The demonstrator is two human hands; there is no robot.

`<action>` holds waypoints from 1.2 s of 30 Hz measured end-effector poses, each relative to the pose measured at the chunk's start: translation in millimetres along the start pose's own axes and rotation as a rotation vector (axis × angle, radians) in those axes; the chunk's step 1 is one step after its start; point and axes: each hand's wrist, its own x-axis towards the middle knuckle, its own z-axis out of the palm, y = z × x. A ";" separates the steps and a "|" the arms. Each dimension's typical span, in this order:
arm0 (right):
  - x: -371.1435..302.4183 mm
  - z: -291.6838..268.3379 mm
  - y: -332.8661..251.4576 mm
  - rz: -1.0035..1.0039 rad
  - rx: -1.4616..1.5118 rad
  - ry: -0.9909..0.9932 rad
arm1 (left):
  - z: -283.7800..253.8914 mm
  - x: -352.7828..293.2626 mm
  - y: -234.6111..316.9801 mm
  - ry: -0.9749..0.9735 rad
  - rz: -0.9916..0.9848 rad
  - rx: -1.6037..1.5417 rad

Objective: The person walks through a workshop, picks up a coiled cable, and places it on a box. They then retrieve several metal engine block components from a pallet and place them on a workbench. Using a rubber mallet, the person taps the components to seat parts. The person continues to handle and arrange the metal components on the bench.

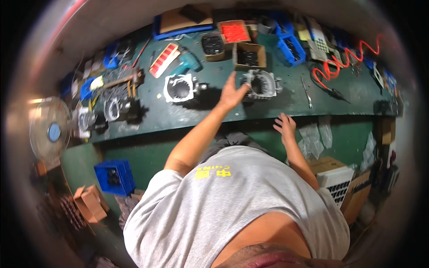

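Observation:
A grey cast-metal housing with a round hollow stands on the green workbench in front of me. My left hand reaches to its left side with fingers and thumb apart. The thumb tip meets the housing's edge in view, though I cannot tell whether it presses on it. My right hand hovers by the bench's front edge, fingers loosely spread and holding nothing. Left of my left hand sits a second housing with a pale square rim and a dark bore.
Behind are a teal power drill, cardboard boxes of black parts, a red-filled box and a blue bin. A wrench and red coiled hose lie right. More housings, a hammer and a fan are left.

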 end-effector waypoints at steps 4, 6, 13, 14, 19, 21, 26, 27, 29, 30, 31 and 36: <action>-15.5 -26.2 36.5 -0.001 -0.248 -0.028 | -3.0 -26.9 -16.4 0.040 -0.052 0.009; -20.3 -27.0 33.5 -0.037 -0.349 -0.035 | -12.0 -34.6 -56.7 0.077 -0.010 -0.048; 45.5 -80.2 30.0 -0.455 -0.711 0.169 | -55.9 -106.3 -148.1 -0.129 -0.183 0.067; 55.7 -87.4 21.0 -0.482 -0.741 0.191 | -62.0 -117.9 -160.4 -0.154 -0.203 0.123; 125.1 -124.9 -20.3 -0.458 -0.963 0.301 | -52.4 -148.7 -167.5 -0.191 -0.364 0.285; 150.6 -137.2 -32.9 -0.497 -0.999 0.329 | -32.5 -151.1 -163.0 -0.185 -0.360 0.321; 219.8 -167.6 -58.4 -0.518 -1.189 0.277 | 55.5 -125.3 -146.0 -0.207 -0.421 0.413; 228.6 -166.5 -61.5 -0.501 -1.185 0.224 | 72.7 -124.5 -147.7 -0.179 -0.410 0.412; 247.5 -166.6 -70.8 -0.540 -1.226 0.128 | 108.7 -123.7 -133.7 -0.112 -0.432 0.372; 254.6 -168.3 -69.8 -0.554 -1.244 0.087 | 128.8 -122.6 -115.6 -0.067 -0.460 0.329; 261.3 -169.9 -66.5 -0.509 -1.210 0.031 | 142.8 -121.9 -114.0 -0.080 -0.432 0.328; 290.2 -190.5 -71.0 -0.402 -1.184 -0.209 | 195.8 -124.3 -84.0 -0.053 -0.432 0.250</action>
